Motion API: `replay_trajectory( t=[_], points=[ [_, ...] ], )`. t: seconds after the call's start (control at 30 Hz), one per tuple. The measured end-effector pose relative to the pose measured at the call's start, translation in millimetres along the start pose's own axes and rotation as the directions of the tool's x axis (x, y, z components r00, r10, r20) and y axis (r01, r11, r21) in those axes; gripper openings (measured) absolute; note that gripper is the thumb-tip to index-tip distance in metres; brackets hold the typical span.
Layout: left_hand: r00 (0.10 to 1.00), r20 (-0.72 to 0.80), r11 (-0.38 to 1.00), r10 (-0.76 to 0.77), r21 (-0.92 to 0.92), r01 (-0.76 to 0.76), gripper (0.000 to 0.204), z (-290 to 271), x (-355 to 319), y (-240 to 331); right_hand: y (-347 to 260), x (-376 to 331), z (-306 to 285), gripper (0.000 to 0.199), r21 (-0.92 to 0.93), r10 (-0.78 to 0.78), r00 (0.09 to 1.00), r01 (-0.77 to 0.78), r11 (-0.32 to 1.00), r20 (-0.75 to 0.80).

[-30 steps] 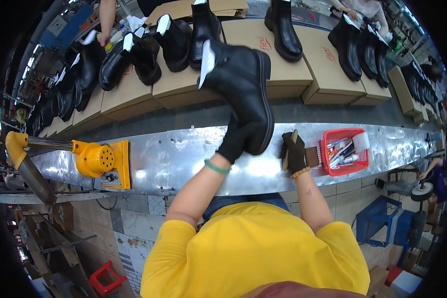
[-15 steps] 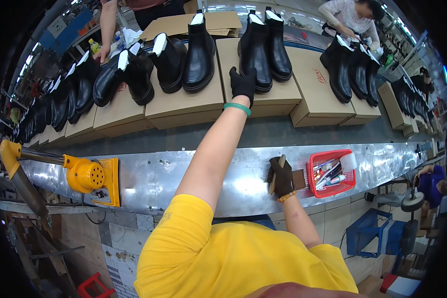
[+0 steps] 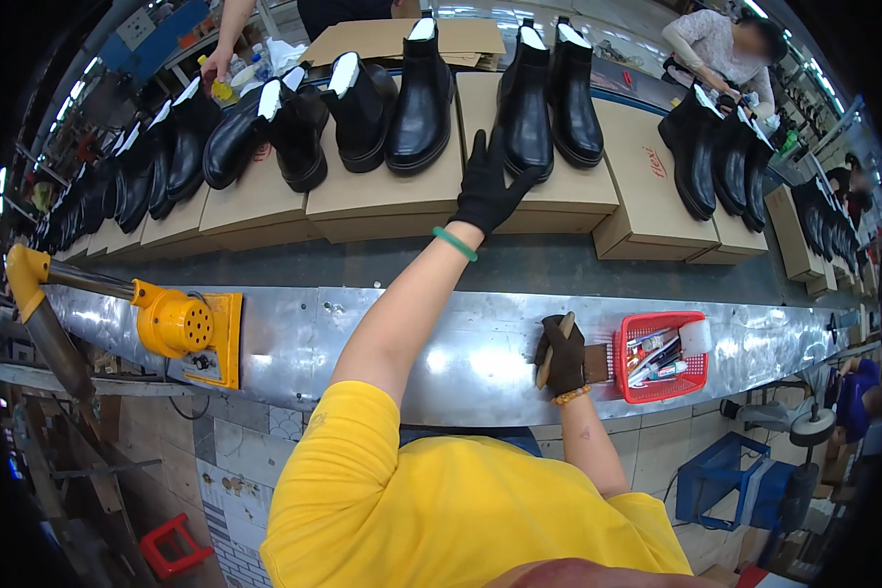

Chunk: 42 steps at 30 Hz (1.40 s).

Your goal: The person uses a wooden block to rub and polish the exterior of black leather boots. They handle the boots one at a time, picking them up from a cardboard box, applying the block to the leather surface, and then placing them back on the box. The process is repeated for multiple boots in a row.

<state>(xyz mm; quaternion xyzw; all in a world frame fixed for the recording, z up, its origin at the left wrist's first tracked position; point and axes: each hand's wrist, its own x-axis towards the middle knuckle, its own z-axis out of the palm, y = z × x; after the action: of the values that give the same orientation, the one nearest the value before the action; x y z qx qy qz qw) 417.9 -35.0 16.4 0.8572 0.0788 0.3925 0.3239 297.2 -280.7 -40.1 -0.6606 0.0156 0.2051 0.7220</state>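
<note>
My left hand [image 3: 493,190], in a black glove, reaches out with its fingers spread beside the toe of a black ankle boot [image 3: 526,108]. Whether the fingertips touch the leather I cannot tell. Its mate [image 3: 574,103] stands to the right on the same brown shoe box [image 3: 583,191], and white paper shows in both tops. Over the metal bench [image 3: 363,343], my right hand [image 3: 565,367] wears a dark brown glove and is closed on a tan oblong piece [image 3: 551,349]; its exact kind does not show.
A red basket [image 3: 661,394] of tubes and small tools sits right of my right hand, by a brown block [image 3: 596,364]. A yellow machine [image 3: 173,323] stands on the bench at left. More black boots [image 3: 421,108] line the boxes. Co-workers [image 3: 725,49] are across the line.
My left hand has turned and its fingers have spread by the boot toe. The boots and boxes sit slightly further right in view. My right hand keeps its grip.
</note>
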Motion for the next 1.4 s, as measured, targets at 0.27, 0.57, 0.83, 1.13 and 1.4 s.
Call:
replay_trajectory(
  t=[0.27,0.57,0.83,1.13,1.4],
  points=[
    [0.811,-0.575,0.982,0.109,0.186,0.0,0.058,-90.2,-4.9,-51.0,1.6,0.5,-1.8,0.015,0.021,0.004,1.0,-0.004,1.0,-0.016],
    [0.852,-0.436,0.957,-0.29,-0.118,0.266,0.051,-155.1,58.5,-45.6,3.1,-0.3,-1.6,0.018,0.03,-0.024,1.0,0.024,0.999,0.004],
    [0.887,-0.395,0.953,-0.239,0.081,0.293,0.037,-164.9,42.2,-64.4,6.1,2.2,-1.5,0.018,0.006,-0.031,0.999,0.031,0.999,0.029],
    [0.84,-0.146,0.847,-0.522,0.022,0.531,0.074,-203.2,77.0,2.5,8.1,4.9,-6.0,0.019,-0.009,0.005,1.0,-0.005,1.0,0.029],
    [0.812,-0.557,0.982,-0.174,-0.162,0.099,0.04,-211.1,32.7,15.7,5.7,13.6,-11.3,0.027,0.109,0.119,0.987,-0.131,0.985,0.109]
  ],
)
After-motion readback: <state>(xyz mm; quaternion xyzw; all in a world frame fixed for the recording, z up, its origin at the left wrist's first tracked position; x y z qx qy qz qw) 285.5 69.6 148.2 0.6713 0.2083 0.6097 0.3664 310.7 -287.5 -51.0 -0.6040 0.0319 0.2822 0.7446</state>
